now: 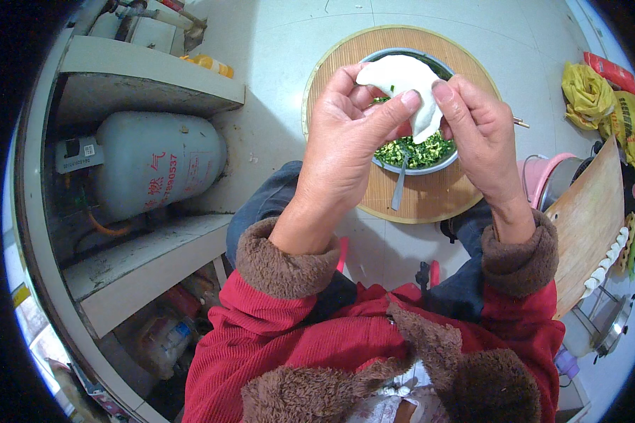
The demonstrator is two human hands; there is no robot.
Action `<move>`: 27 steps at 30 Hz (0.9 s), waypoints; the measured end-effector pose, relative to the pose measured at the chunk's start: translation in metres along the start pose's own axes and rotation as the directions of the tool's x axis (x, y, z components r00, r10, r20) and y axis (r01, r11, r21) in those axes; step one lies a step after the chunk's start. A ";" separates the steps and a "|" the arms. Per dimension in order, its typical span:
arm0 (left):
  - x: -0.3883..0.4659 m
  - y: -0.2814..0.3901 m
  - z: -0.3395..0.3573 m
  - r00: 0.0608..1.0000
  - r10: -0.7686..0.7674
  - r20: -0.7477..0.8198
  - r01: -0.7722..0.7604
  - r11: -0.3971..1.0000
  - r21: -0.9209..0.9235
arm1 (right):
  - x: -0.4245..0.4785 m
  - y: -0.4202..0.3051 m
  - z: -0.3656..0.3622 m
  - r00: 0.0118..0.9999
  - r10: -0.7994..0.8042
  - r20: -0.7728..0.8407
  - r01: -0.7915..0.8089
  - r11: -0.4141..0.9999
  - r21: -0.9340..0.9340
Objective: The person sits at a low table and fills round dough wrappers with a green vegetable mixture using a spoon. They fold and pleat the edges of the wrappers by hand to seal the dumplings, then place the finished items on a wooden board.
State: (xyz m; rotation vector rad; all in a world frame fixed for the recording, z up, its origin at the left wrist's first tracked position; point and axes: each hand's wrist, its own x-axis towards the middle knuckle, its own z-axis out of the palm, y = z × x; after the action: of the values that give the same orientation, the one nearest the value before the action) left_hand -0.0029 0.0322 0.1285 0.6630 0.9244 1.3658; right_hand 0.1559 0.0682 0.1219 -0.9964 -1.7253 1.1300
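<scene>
Both hands hold a white folded dumpling (402, 79) above a metal bowl (443, 168). My left hand (349, 127) has it between thumb and fingers, the thumb lying across its front. With thumb and forefinger, my right hand (479, 129) pinches its right edge. A bit of green sticks to the dough. Chopped green filling (428, 150) with pale yellow bits lies in the bowl, and a metal spoon (398, 187) leans out over the near rim. Under the bowl is a round slatted mat or tabletop (370, 203). My hands hide part of the bowl.
At right, a wooden board (582, 211) carries a row of white dumplings (606, 261) along its edge, beside a pink bucket (532, 177) and yellow plastic bags (590, 95). A grey gas cylinder (159, 164) lies within shelving at left. Chopstick tips (521, 123) show beyond my right hand.
</scene>
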 end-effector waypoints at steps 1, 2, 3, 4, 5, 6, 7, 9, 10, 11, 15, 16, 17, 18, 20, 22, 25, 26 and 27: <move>0.000 0.000 0.000 1.000 0.002 -0.005 -0.002 1.000 -0.002 | -0.001 -0.003 0.000 0.998 0.068 0.010 -0.068 0.997 0.030; 0.000 0.000 0.000 1.000 0.007 -0.020 -0.007 1.000 -0.008 | -0.001 -0.003 0.000 0.997 0.072 0.028 -0.073 0.995 0.063; 0.000 0.000 0.001 0.999 0.013 -0.034 -0.013 1.000 -0.014 | -0.001 -0.002 0.000 0.996 0.074 0.044 -0.078 0.993 0.093; 0.000 0.000 0.002 0.999 0.018 -0.047 -0.019 1.000 -0.021 | -0.001 -0.002 0.000 0.995 0.076 0.062 -0.083 0.989 0.124; 0.001 0.000 0.002 0.999 0.017 -0.042 -0.018 1.000 -0.020 | -0.001 0.001 -0.001 0.999 0.000 0.050 -0.002 0.999 0.043; 0.001 0.000 0.001 0.999 0.016 -0.039 -0.016 1.000 -0.018 | 0.000 0.006 -0.001 0.996 -0.077 0.045 0.078 0.996 -0.036; 0.001 0.001 0.001 0.999 0.015 -0.035 -0.015 1.000 -0.015 | 0.001 0.009 0.000 0.987 -0.153 0.047 0.157 0.981 -0.115; 0.000 0.000 0.001 0.999 0.012 -0.036 -0.013 1.000 -0.027 | 0.000 0.005 0.001 0.995 -0.094 0.021 0.096 0.991 -0.091; 0.000 0.000 0.001 0.999 0.010 -0.036 -0.011 0.999 -0.034 | -0.001 0.003 0.002 0.998 -0.064 0.009 0.065 0.995 -0.079; -0.001 0.000 0.001 0.999 0.009 -0.044 -0.010 0.999 -0.038 | -0.002 0.001 0.002 1.000 -0.007 0.025 0.007 1.000 -0.012; 0.002 -0.002 0.000 0.998 0.018 -0.053 -0.022 0.997 -0.080 | -0.002 0.003 0.004 0.994 0.049 0.102 -0.060 0.992 0.107; 0.003 -0.004 0.000 0.998 0.024 -0.054 -0.029 0.995 -0.096 | -0.002 0.005 0.005 0.992 0.021 0.121 -0.034 0.994 0.105; 0.004 -0.004 0.000 0.998 0.027 -0.052 -0.033 0.994 -0.107 | -0.002 0.006 0.006 0.994 -0.023 0.109 0.017 0.998 0.055; 0.004 -0.004 0.000 0.998 0.030 -0.052 -0.036 0.992 -0.117 | -0.002 0.006 0.006 0.993 -0.068 0.100 0.068 0.998 0.005; 0.005 -0.004 0.001 0.997 0.033 -0.065 -0.041 0.990 -0.131 | -0.001 0.004 0.005 0.992 -0.058 0.115 0.060 0.998 -0.011; 0.004 -0.005 0.002 0.995 0.031 -0.090 -0.043 0.989 -0.140 | -0.003 0.000 0.000 0.986 0.049 0.161 -0.058 0.997 0.052; 0.005 -0.005 0.000 0.995 0.038 -0.090 -0.050 0.988 -0.143 | -0.003 0.001 0.001 0.976 0.040 0.215 -0.059 0.995 0.083; 0.005 -0.006 -0.001 0.995 0.043 -0.093 -0.055 0.989 -0.134 | -0.003 0.002 0.001 0.973 0.058 0.221 -0.078 0.994 0.081; 0.006 -0.008 -0.001 0.994 0.048 -0.096 -0.060 0.990 -0.127 | -0.004 0.003 0.002 0.971 0.077 0.228 -0.097 0.992 0.077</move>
State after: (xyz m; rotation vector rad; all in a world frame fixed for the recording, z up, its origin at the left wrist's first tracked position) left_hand -0.0001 0.0367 0.1206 0.5331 0.8881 1.5021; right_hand 0.1563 0.0654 0.1177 -0.9267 -1.8050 1.4086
